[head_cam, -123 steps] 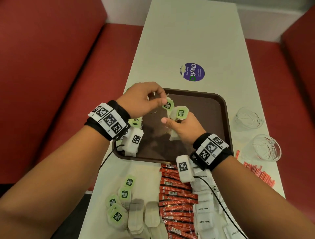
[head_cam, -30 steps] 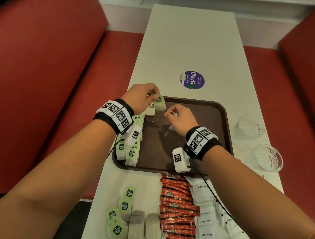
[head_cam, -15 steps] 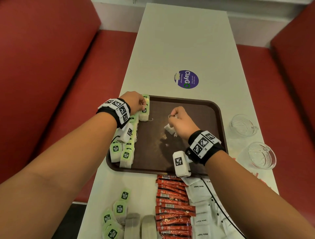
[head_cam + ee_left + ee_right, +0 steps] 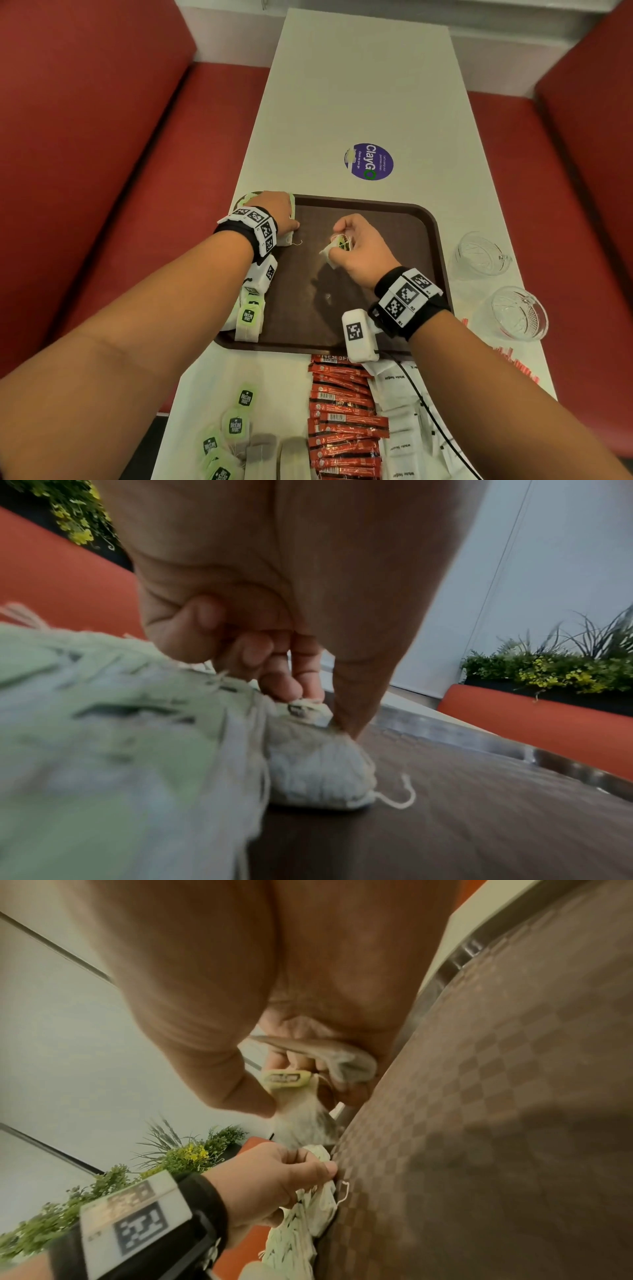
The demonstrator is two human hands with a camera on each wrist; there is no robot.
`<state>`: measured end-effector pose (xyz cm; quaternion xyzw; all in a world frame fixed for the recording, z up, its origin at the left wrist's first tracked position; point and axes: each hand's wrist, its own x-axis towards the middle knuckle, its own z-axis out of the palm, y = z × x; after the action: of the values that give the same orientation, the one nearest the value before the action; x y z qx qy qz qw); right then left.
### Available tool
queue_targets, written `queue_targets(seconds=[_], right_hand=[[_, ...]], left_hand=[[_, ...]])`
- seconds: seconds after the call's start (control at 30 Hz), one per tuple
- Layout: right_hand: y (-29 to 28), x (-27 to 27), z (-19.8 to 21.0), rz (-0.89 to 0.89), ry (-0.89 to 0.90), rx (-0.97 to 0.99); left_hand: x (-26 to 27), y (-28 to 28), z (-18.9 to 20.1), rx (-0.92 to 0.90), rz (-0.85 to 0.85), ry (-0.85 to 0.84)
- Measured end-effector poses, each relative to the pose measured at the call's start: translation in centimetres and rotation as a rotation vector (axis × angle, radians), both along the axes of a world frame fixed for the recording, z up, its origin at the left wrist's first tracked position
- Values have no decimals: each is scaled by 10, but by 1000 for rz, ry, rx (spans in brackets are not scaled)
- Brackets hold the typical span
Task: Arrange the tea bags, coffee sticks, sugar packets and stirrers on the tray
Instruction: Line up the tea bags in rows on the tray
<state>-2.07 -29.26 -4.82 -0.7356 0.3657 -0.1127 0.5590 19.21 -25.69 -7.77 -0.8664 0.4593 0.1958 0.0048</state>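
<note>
Where red benches (image 4: 102,144) flank it, white table (image 4: 359,85) under brown tray (image 4: 394,246).

Two glass cups (image 4: 498,286) and a purple sticker (image 4: 369,161) on the table (image 4: 359,85).

left hand (image 4: 279,214): has come down from mid-air over the tray (image 4: 394,212) to its far left corner, pressing a tea bag (image 4: 318,772) onto the end of the row there.
right hand (image 4: 359,248): has shifted toward the tray's middle, its grip now bunching the held tea bag (image 4: 337,245) and string.
</note>
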Motion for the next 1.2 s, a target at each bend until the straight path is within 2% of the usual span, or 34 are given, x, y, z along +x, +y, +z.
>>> queue_targets(seconds=[0.1, 0.23, 0.33, 0.53, 0.7, 0.87, 1.0, 1.2], right_hand=[[-1, 0, -1, -7, -5, -9], [-1, 2, -1, 6, -8, -46], [1, 5, 2, 24, -8, -87], [11, 8, 8, 54, -19, -174], [17, 6, 12, 47, -50, -213], [23, 8, 18, 24, -84, -192], [25, 9, 22, -4, -77, -183], [23, 8, 25, -25, -88, -187]], left_hand=[[-6, 4, 11, -91, -4, 28], [-29, 20, 40, -366, -84, 261], [-47, 39, 59, -366, -177, 410], [-57, 62, 65, -435, -200, 426], [-52, 81, 72, -536, -138, 434], [-49, 93, 63, -601, -56, 537], [-49, 98, 62, -578, -52, 663], [-49, 100, 62, -528, -50, 586]])
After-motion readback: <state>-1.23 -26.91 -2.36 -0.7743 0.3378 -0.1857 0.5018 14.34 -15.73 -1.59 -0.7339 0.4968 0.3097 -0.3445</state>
